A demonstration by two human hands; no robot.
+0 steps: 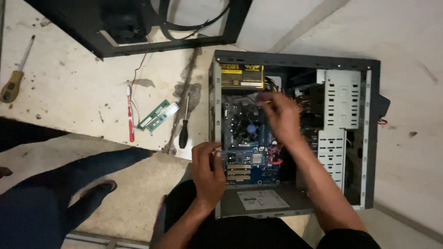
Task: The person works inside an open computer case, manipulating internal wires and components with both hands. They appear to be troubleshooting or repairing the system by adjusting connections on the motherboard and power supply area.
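An open computer case (295, 133) lies on its side on the pale, stained floor (78, 87), its inside facing up, in the right half of the view. Above it at the top left sits a black frame-like side panel (138, 27) with dark cables looped across it. Inside the case a blue motherboard (251, 157) fills the left part, a power supply with a yellow and black label (242, 76) sits at the upper edge, and a grey perforated drive cage (341, 115) stands to the right. The left hand (208, 173) rests on the near left edge of the case beside the motherboard's slots, fingers curled over the metal rim in a loose grip. The right hand (281, 117) reaches into the case over the upper part of the motherboard, fingertips pinched among the wires near the power supply; I cannot tell exactly what they hold. On the floor left of the case lie a black-handled screwdriver (184, 129), two green memory sticks (158, 116), a red and white toothbrush (130, 115), and, far left, a yellow-handled screwdriver (14, 76). Another person's dark-trousered leg (55, 189) shows at the lower left.
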